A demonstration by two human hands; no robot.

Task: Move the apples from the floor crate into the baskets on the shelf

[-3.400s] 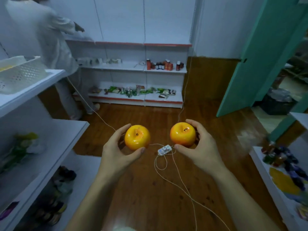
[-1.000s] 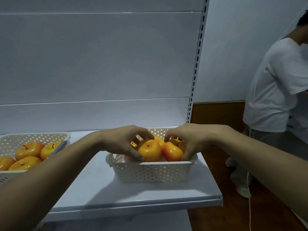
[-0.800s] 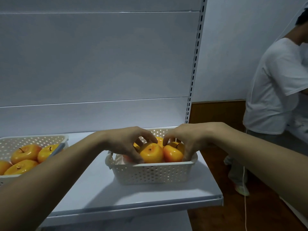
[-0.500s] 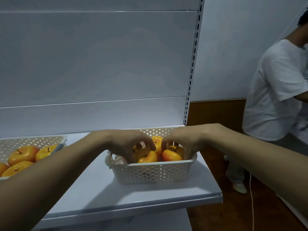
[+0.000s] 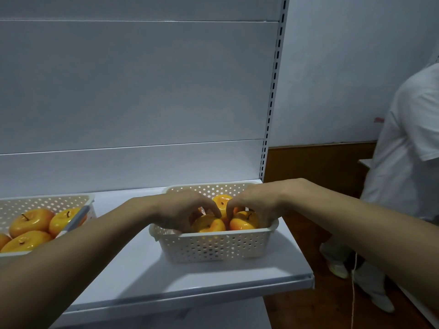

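Observation:
A white perforated basket [image 5: 213,245] stands on the right part of the white shelf [image 5: 190,279]. Both my hands reach down into it. My left hand [image 5: 183,210] curls over a yellow-orange apple [image 5: 209,224] at the basket's front. My right hand [image 5: 255,205] curls over the apple beside it [image 5: 244,221]. A third apple [image 5: 222,202] shows between my fingertips, further back. A second white basket [image 5: 47,201] at the left edge holds several apples [image 5: 31,220]. The floor crate is out of view.
Another person in a white shirt [image 5: 408,150] stands close on the right, by the shelf's end. A thin white cable [image 5: 354,283] hangs over the wooden floor [image 5: 308,312]. The slotted shelf upright [image 5: 273,91] rises behind the basket.
I turned from the open floor to the shelf, carrying one apple in each hand. Over the last second both hands sank lower, setting the apples down inside the right basket.

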